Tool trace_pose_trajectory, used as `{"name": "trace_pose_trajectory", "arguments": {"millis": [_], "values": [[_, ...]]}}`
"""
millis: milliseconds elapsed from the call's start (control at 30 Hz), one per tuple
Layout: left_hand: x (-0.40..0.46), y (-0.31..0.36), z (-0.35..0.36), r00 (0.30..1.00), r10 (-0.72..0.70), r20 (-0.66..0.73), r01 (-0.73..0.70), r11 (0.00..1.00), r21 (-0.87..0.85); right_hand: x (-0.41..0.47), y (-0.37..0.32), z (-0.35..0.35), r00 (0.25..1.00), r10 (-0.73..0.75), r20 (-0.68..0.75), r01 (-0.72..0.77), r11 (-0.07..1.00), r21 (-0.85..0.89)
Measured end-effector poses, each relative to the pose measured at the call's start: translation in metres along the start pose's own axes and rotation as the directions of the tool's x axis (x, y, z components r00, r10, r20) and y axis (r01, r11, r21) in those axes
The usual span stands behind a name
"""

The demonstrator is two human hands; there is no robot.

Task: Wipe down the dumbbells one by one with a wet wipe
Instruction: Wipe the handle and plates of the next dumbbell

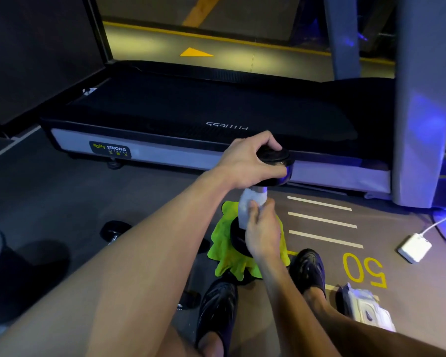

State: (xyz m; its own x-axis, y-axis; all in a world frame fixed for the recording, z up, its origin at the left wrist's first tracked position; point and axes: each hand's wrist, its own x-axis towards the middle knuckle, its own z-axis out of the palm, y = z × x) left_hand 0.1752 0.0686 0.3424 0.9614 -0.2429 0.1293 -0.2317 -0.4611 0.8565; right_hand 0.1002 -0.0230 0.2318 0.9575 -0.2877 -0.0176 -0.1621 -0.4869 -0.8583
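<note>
Standing on end on a lime-green cloth (224, 251), the black round-headed dumbbell (276, 163) looks heavy and rigid, so the left hand (247, 161) grips its top head while, just below, the right hand (262, 235) wraps a limp white wet wipe (247, 202) round the handle.

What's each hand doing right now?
Left hand: grips the dumbbell's top head.
Right hand: holds the wet wipe wrapped round the handle.
</note>
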Motion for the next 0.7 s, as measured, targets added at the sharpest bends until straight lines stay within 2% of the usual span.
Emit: {"name": "trace_pose_trajectory", "arguments": {"millis": [67,233,300,400,500,567,633,700], "values": [[-0.001,0.0,-0.001,1.0,0.002,0.008,-0.002,1.0,0.001,0.01,0.008,-0.008,0.993,-0.068,0.091,0.08,0.988,-0.135],[-0.002,-0.003,-0.003,1.0,0.004,0.004,-0.004,1.0,0.0,0.015,0.03,-0.028,0.937,-0.168,0.305,0.237,0.95,-0.205],[-0.003,-0.002,-0.002,1.0,0.007,0.011,-0.007,1.0,0.003,0.017,0.032,-0.025,0.939,-0.153,0.309,0.228,0.947,-0.224],[-0.004,0.0,0.0,1.0,0.02,0.005,-0.02,1.0,0.0,0.027,0.011,-0.024,0.959,-0.15,0.239,0.197,0.963,-0.185],[-0.003,0.001,0.001,1.0,0.027,0.01,-0.027,1.0,0.013,0.032,-0.018,-0.019,0.982,-0.159,0.098,0.153,0.986,0.066],[-0.004,0.001,0.001,0.999,0.026,0.036,-0.026,1.0,0.014,0.024,-0.019,-0.015,0.979,-0.198,0.04,0.189,0.968,0.165],[-0.004,0.0,0.0,0.998,0.034,0.046,-0.034,0.999,0.005,0.015,-0.007,-0.013,0.972,-0.223,0.08,0.212,0.969,0.126],[-0.004,0.0,0.0,0.999,0.028,0.046,-0.028,1.0,0.002,0.013,0.011,-0.017,0.972,-0.142,0.188,0.133,0.989,0.062]]}}
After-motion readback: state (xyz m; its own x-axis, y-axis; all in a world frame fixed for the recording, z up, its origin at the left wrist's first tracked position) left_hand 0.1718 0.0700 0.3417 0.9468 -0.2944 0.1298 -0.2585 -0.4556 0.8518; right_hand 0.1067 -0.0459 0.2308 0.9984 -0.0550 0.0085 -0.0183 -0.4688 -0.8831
